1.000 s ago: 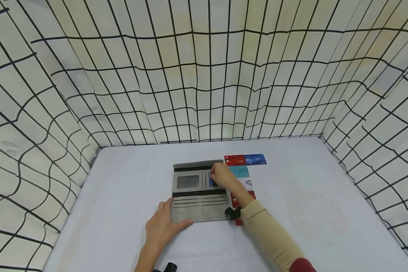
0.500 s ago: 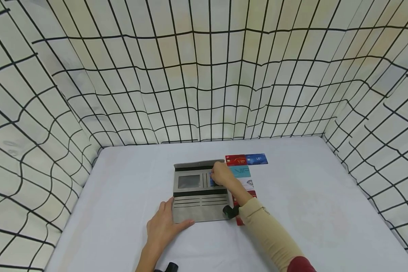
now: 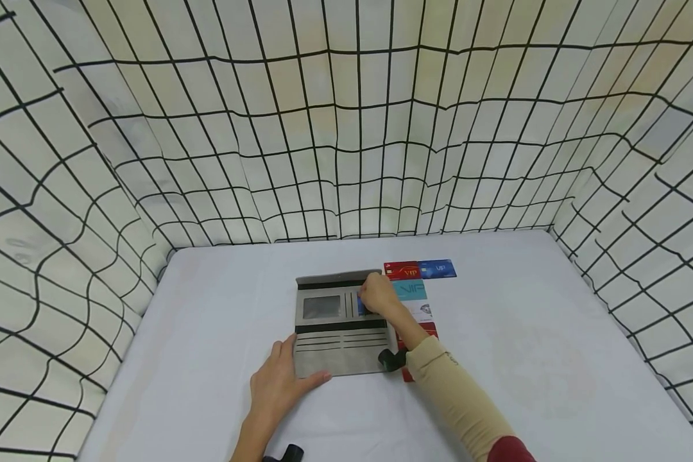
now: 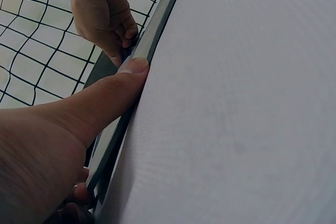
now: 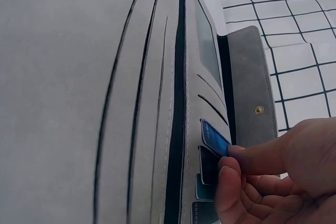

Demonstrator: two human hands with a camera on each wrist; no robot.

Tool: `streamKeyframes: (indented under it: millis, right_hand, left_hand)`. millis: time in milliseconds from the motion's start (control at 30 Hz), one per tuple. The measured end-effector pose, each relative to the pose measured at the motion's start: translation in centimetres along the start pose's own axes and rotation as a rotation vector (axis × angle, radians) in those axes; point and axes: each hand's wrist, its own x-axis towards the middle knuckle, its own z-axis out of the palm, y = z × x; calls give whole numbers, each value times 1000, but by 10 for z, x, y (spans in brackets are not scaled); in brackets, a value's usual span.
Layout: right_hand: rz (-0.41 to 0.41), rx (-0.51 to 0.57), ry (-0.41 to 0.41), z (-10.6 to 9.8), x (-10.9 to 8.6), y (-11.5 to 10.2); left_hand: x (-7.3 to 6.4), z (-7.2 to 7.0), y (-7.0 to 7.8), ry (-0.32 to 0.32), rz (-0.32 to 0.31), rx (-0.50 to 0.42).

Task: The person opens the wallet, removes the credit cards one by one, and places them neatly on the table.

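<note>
A grey long wallet (image 3: 314, 367) lies unfolded, with card slots and a clear window (image 3: 321, 307). My left hand (image 3: 276, 384) is spread round its near left corner, fingers at the side edge. In the left wrist view the thumb (image 4: 105, 95) lies along the front edge. On the upper panel's right side, my right hand (image 3: 379, 296) pinches a blue card (image 5: 214, 137) that sits in a slot, as the right wrist view shows. Right below it a dark card (image 5: 208, 167) and a teal card (image 5: 202, 188) stick out of neighbouring slots, close to the curled fingers.
Right of the wallet lie more cards: a red VIP card (image 3: 401, 270), a blue one (image 3: 437, 269), a teal one (image 3: 410, 290), a white one (image 3: 424, 311) and red ones nearer. Black netting (image 3: 346, 151) rises behind the white tabletop (image 3: 531, 346).
My right wrist has shifted slightly left over the wallet while the fingers stay at the card slots. The left hand and the wallet keep their places.
</note>
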Motion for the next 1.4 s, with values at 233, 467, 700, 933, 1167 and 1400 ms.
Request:
streamKeyframes:
  millis: [233, 467, 700, 933, 1167, 1400]
  right_hand:
    - [15, 11, 11, 0, -1, 1]
    - [23, -9, 18, 0, -1, 2]
    - [45, 2, 15, -2, 0, 6]
    - [53, 0, 2, -4, 2, 11]
    - [57, -39, -8, -8, 2, 12]
    - [36, -35, -26, -11, 1, 13]
  left_hand:
    - [0, -1, 0, -31, -14, 2]
    - [1, -2, 1, -25, -14, 4]
    - [2, 0, 1, -12, -13, 9]
    - [1, -1, 0, -29, -20, 11]
    - [1, 0, 0, -21, -20, 12]
    - [1, -1, 0, -26, -18, 9]
